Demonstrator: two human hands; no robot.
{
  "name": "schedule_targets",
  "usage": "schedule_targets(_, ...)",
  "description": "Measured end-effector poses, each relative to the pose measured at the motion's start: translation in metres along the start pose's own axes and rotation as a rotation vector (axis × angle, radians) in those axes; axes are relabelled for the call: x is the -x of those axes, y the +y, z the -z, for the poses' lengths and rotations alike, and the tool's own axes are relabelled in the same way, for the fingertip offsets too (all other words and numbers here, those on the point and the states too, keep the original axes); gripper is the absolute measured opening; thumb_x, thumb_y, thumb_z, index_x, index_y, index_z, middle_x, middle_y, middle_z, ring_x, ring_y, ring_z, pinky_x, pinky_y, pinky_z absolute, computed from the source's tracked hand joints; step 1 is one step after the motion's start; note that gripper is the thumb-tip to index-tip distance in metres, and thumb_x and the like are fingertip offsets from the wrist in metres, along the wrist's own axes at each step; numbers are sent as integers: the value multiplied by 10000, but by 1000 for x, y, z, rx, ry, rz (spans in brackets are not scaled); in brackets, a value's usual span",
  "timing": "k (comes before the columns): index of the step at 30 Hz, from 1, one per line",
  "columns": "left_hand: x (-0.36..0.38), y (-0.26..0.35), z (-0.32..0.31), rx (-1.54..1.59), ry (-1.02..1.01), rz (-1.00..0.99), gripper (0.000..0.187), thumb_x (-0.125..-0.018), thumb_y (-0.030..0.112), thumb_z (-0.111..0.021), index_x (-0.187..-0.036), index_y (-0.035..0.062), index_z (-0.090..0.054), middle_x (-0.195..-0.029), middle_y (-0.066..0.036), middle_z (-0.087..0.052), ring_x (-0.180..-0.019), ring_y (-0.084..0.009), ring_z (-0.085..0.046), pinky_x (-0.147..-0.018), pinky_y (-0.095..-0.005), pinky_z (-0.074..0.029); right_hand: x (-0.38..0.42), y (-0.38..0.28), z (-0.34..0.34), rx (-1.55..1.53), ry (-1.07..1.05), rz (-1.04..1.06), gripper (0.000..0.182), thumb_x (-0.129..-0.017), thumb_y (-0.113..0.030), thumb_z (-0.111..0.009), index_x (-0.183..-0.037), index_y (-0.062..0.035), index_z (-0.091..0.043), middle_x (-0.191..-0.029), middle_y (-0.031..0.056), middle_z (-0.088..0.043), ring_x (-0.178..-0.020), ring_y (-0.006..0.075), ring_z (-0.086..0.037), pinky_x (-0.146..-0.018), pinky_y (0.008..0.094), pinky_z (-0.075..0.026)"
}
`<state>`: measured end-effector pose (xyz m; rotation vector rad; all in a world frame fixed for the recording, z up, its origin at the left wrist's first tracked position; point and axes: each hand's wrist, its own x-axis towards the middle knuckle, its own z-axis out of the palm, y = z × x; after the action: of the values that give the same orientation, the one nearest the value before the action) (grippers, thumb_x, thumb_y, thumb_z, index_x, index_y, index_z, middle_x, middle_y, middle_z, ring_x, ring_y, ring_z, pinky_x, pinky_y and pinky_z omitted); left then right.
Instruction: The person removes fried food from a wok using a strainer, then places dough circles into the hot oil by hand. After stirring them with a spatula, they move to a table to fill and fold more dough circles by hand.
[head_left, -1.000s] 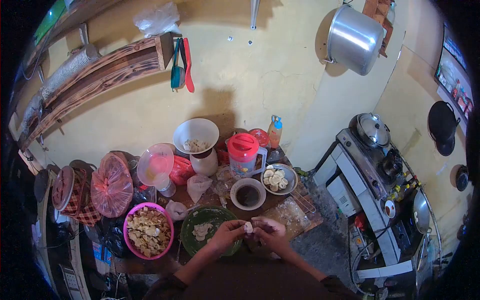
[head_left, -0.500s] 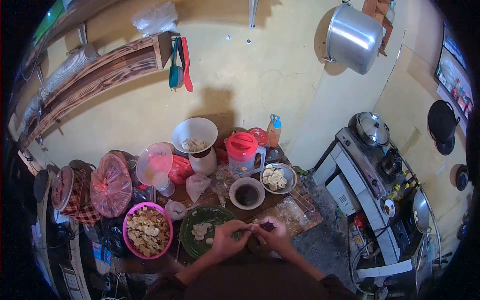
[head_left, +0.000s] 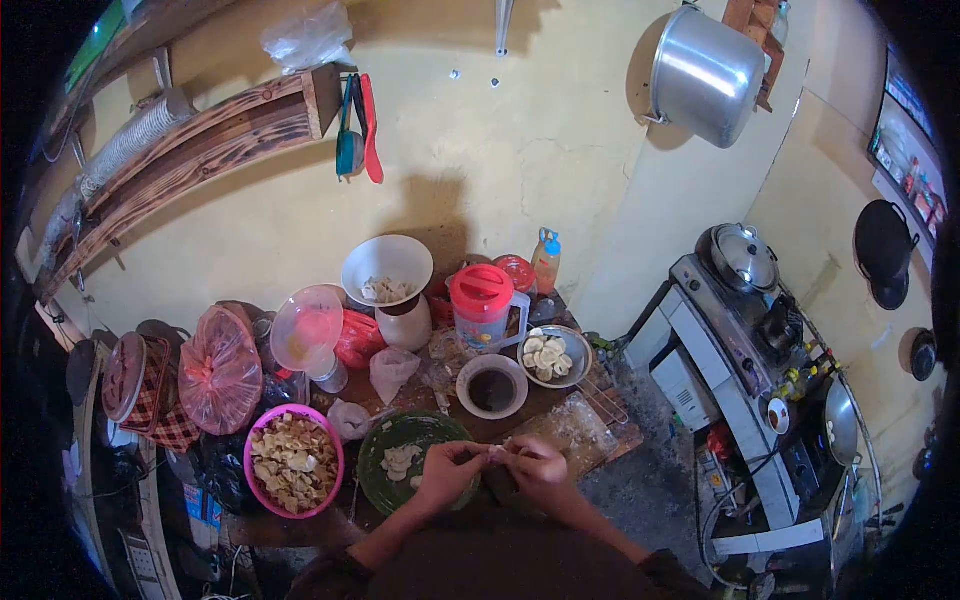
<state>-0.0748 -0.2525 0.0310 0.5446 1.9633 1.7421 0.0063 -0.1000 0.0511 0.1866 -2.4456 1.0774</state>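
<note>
My left hand and my right hand meet fingertip to fingertip, pinching a small pale piece between them. Under and beside my left hand is a green plate holding several flat, pale pieces. A white bowl of dark liquid stands just beyond my hands. To its right, a metal strainer holds several pale round pieces. A floury board lies right of my right hand.
A pink basin of chopped pieces stands left of the plate. Behind are a red-lidded jug, a white bowl on a container and an orange bottle. A stove stands at right.
My right hand has turned over, its fingers now curled in, and a dark thing near its palm no longer shows. My left hand has shifted slightly.
</note>
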Motion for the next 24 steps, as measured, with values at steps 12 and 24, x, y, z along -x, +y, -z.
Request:
schedule_targets(12,-1,10,-10,606,68,78,113,-788,-22,-595,-897,-38,-621,-904,-101,-630,-828,-147,-600,-783,-267,-483,6,-4,-19,-826,273,-475,142,-782,-11,-625,-911,47,-627,-938,107,-612,-892,148,-565,-766,270,-463)
schedule_targets(24,2,12,-12,209,149,-395,125,-730,-73,-618,-840,-18,-638,-878,-112,-621,-839,-162,-598,-742,-258,-477,-2,-11,-4,-724,189,-379,145,-753,-7,-644,-893,33,-647,-915,117,-624,-874,183,-586,-767,264,-458)
